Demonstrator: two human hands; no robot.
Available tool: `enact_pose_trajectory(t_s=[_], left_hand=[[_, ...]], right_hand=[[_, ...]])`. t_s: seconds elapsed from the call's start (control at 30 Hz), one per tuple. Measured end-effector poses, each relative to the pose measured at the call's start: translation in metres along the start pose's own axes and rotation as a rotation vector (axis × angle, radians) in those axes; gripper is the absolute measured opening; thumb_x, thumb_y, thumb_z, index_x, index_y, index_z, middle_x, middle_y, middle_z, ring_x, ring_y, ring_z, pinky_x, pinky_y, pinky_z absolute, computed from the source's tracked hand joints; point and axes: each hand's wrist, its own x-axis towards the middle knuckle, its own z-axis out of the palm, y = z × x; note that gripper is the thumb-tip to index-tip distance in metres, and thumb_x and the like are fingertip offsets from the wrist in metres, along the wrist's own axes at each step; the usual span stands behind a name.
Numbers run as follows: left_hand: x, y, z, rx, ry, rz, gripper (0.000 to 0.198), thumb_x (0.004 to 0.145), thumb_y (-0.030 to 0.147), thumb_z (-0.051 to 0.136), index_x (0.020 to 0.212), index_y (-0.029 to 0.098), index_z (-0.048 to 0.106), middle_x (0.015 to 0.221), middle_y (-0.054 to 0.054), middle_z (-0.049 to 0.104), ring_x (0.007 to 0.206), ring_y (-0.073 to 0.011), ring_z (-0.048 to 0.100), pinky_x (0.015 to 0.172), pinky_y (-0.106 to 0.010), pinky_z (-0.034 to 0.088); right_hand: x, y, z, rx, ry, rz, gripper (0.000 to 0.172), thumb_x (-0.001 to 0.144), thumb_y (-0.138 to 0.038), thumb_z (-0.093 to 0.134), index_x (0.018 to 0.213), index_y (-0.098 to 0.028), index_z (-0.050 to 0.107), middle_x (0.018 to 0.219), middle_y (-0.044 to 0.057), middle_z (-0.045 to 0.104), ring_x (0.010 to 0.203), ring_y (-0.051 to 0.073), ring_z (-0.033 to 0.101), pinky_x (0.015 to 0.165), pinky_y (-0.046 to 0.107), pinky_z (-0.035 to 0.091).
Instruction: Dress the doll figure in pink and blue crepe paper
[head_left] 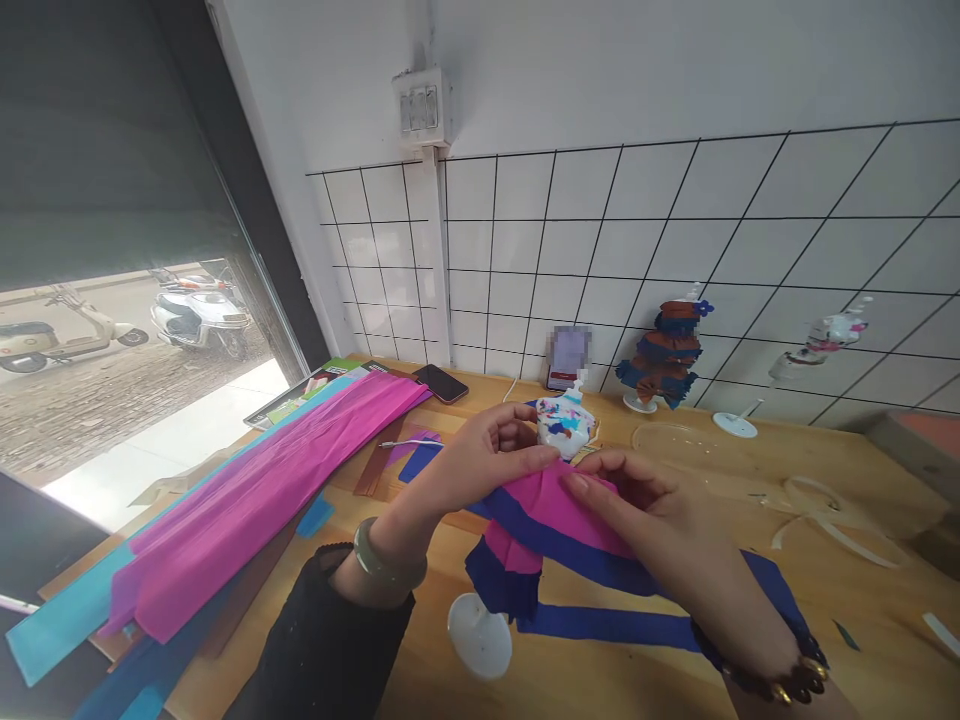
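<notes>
Both my hands pinch a pink crepe paper strip with a dark blue border [551,520], which lies in gathers against a small figure. The figure's white top, blotched with blue and pink [566,428], shows between my hands. My left hand [506,445] has its thumb on the paper's upper edge, its fingers curled beside the white top. Thumb and fingertips of my right hand [630,495] close on the strip just right of there. Below hangs a lower pink and blue ruffle [510,570]. A round white base [480,637] sticks out beneath, tilted.
Long pink paper sheets [277,490] lie at the left. A dark phone [441,383] lies near the wall; another phone [568,357] leans there. A brown and blue ruffled figure [660,355] stands behind. A blue strip [607,625] and a white ribbon [847,540] lie nearby.
</notes>
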Motion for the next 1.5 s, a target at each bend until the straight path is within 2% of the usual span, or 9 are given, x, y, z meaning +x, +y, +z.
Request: enact_pose_trajectory(t_s=[0.17, 0.3, 0.47, 0.67, 0.9, 1.07, 1.33, 1.5], left_hand=[[0.001, -0.001, 0.003, -0.028, -0.031, -0.004, 0.043, 0.073, 0.036, 0.072, 0.108, 0.016, 0.057, 0.093, -0.005, 0.062, 0.089, -0.0153, 0.06, 0.081, -0.028, 0.044], [0.001, -0.001, 0.004, -0.031, -0.056, -0.007, 0.048, 0.074, 0.041, 0.071, 0.111, 0.015, 0.055, 0.095, -0.007, 0.062, 0.092, -0.0164, 0.059, 0.082, -0.028, 0.045], [0.001, -0.006, 0.003, 0.054, -0.086, 0.054, 0.054, 0.069, 0.033, 0.077, 0.114, 0.016, 0.052, 0.105, -0.009, 0.062, 0.098, -0.0189, 0.059, 0.085, -0.032, 0.046], [0.002, -0.01, 0.001, 0.078, -0.083, 0.082, 0.048, 0.074, 0.03, 0.072, 0.115, 0.015, 0.052, 0.106, -0.01, 0.061, 0.1, -0.0193, 0.059, 0.087, -0.033, 0.047], [0.002, -0.009, 0.001, 0.077, -0.049, 0.077, 0.044, 0.077, 0.026, 0.069, 0.115, 0.014, 0.052, 0.102, -0.009, 0.062, 0.1, -0.0191, 0.059, 0.088, -0.033, 0.046], [0.001, -0.008, 0.003, 0.149, -0.033, 0.122, 0.041, 0.078, 0.026, 0.067, 0.116, 0.014, 0.053, 0.101, -0.01, 0.062, 0.098, -0.0197, 0.059, 0.088, -0.034, 0.047], [0.0, -0.01, 0.006, 0.191, -0.03, 0.173, 0.038, 0.079, 0.026, 0.065, 0.114, 0.015, 0.055, 0.104, -0.01, 0.064, 0.098, -0.0197, 0.06, 0.088, -0.033, 0.047], [0.0, -0.009, 0.005, 0.175, -0.026, 0.179, 0.038, 0.078, 0.026, 0.067, 0.113, 0.016, 0.056, 0.103, -0.01, 0.063, 0.098, -0.0192, 0.059, 0.087, -0.032, 0.048]], right_hand=[[0.002, 0.003, 0.003, -0.039, 0.041, -0.035, 0.029, 0.075, -0.049, 0.068, 0.073, -0.02, 0.066, 0.071, 0.003, 0.065, 0.063, 0.015, 0.058, 0.054, 0.025, 0.049], [0.001, 0.003, 0.002, -0.122, 0.056, -0.07, 0.027, 0.078, -0.047, 0.065, 0.073, -0.02, 0.065, 0.074, 0.003, 0.065, 0.066, 0.016, 0.057, 0.057, 0.027, 0.048], [-0.002, 0.0, 0.002, -0.225, 0.104, -0.115, 0.023, 0.081, -0.043, 0.061, 0.072, -0.022, 0.064, 0.069, 0.001, 0.064, 0.06, 0.015, 0.056, 0.053, 0.025, 0.047], [-0.003, 0.0, 0.002, -0.319, 0.148, -0.167, 0.02, 0.079, -0.042, 0.063, 0.072, -0.023, 0.067, 0.07, 0.0, 0.066, 0.061, 0.015, 0.057, 0.058, 0.025, 0.049], [-0.002, 0.0, -0.002, -0.233, 0.103, -0.108, 0.021, 0.079, -0.043, 0.064, 0.077, -0.023, 0.069, 0.073, 0.001, 0.068, 0.064, 0.016, 0.06, 0.056, 0.024, 0.05], [-0.001, -0.001, -0.007, -0.179, -0.012, -0.023, 0.029, 0.078, -0.05, 0.064, 0.082, -0.023, 0.071, 0.074, 0.002, 0.071, 0.063, 0.016, 0.062, 0.052, 0.024, 0.049], [-0.005, -0.004, -0.011, -0.293, -0.058, -0.212, 0.021, 0.085, -0.044, 0.059, 0.084, -0.028, 0.072, 0.087, -0.001, 0.073, 0.078, 0.018, 0.065, 0.066, 0.026, 0.052], [-0.003, -0.002, -0.011, -0.285, -0.052, -0.223, 0.019, 0.086, -0.041, 0.058, 0.086, -0.028, 0.072, 0.089, -0.001, 0.073, 0.082, 0.017, 0.065, 0.069, 0.026, 0.052]])
